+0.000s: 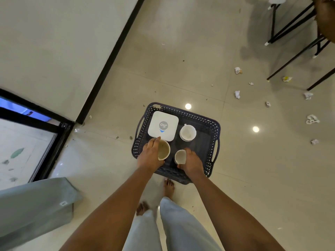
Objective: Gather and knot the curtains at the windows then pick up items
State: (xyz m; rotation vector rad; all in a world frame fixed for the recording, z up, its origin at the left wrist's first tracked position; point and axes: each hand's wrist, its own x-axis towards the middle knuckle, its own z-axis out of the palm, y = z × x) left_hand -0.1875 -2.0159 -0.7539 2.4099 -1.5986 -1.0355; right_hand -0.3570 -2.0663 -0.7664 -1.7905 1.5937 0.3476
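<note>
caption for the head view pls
Left hand grips a tan cup, right hand a smaller cup, at a dark basket holding a white box and white cup.

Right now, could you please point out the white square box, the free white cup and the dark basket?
white square box (163, 125): head view, centre of its lid, on the logo.
free white cup (188, 133): head view, inside its open mouth.
dark basket (192, 115): head view, on its far perforated wall.
</note>
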